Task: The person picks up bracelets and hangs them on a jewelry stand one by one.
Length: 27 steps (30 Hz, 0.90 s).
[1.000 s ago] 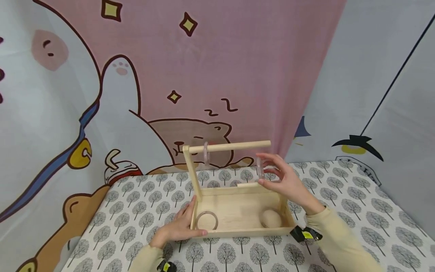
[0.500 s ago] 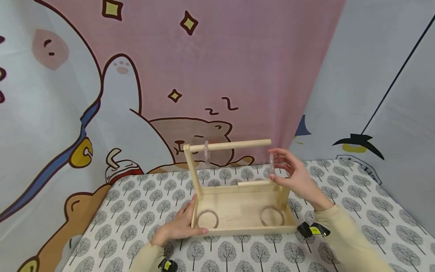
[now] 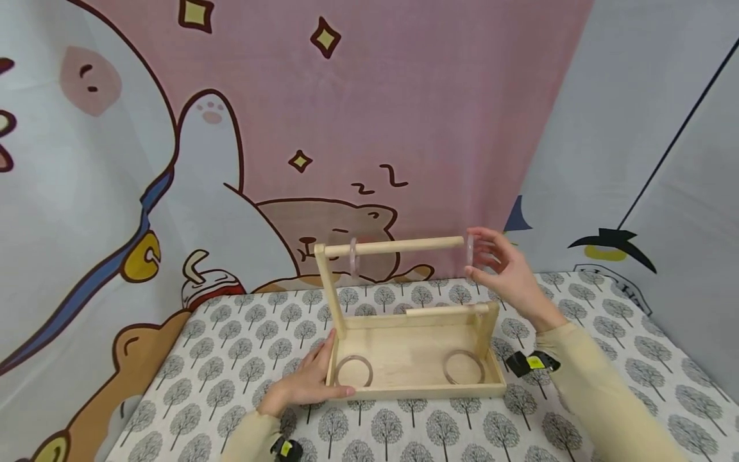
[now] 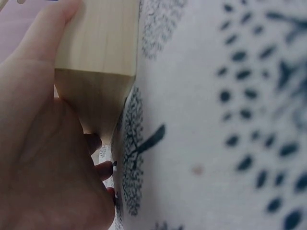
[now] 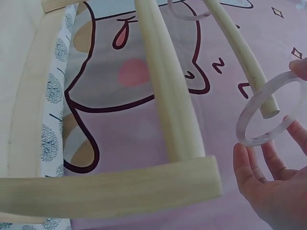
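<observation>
My right hand (image 3: 510, 273) pinches a pale translucent bangle (image 3: 469, 250) between thumb and fingertips. It stands upright at the free end of the upper rod (image 3: 416, 245) of a wooden bangle stand (image 3: 410, 362). In the right wrist view the rod's end shows through the opening of the ring (image 5: 245, 122). Another bangle (image 3: 353, 266) hangs on that rod near its post. My left hand (image 3: 306, 382) grips the stand's front left corner, thumb along the front wall and fingers down the side; in the left wrist view the wooden corner (image 4: 96, 52) sits against the palm.
Two more bangles lie in the stand's tray, one ring (image 3: 371, 371) at the left and one ring (image 3: 482, 371) at the right. A lower rod (image 3: 444, 311) reaches left from the short right post. Tree-patterned cloth (image 3: 606, 378) covers the table; a cartoon curtain (image 3: 439, 128) hangs behind.
My right hand has carried the bangle right and then up, from below the upper rod to level with its free end. The left hand keeps its grip on the stand's corner.
</observation>
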Motion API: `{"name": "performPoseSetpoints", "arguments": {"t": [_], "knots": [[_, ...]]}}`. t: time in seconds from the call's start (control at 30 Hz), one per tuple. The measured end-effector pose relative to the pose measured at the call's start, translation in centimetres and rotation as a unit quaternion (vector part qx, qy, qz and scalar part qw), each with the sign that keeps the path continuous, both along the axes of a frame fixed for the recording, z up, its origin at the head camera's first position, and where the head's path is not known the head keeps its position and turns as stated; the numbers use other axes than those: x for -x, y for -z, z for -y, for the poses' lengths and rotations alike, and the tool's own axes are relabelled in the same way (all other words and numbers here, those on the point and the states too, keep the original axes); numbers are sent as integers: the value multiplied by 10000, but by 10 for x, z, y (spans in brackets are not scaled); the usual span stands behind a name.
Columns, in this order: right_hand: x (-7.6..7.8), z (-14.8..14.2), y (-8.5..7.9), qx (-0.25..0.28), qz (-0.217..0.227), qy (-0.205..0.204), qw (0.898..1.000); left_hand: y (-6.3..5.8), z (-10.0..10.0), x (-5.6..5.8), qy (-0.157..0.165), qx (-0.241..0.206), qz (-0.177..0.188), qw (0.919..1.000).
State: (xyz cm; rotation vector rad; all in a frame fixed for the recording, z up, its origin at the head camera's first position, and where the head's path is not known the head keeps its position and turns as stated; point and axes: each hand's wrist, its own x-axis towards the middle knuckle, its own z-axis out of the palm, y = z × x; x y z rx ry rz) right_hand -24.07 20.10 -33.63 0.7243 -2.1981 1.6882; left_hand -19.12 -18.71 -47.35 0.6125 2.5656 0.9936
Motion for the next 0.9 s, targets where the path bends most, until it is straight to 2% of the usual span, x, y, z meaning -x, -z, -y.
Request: {"name": "performPoseSetpoints", "arguments": {"t": [0.3, 0.53, 0.63, 0.9], "knots": [[12, 5, -5, -9, 515, -44, 9987, 2, -1, 0, 13, 23, 91, 10000], [15, 10, -9, -424, 429, -306, 9977, 0, 0, 3, 39, -33, 111, 9999], [16, 12, -10, -784, 477, -207, 9956, 0, 1, 2, 29, 20, 100, 9999], [19, 17, -14, -1260, 354, 19, 9914, -1, 0, 0, 40, -62, 95, 9999]]}}
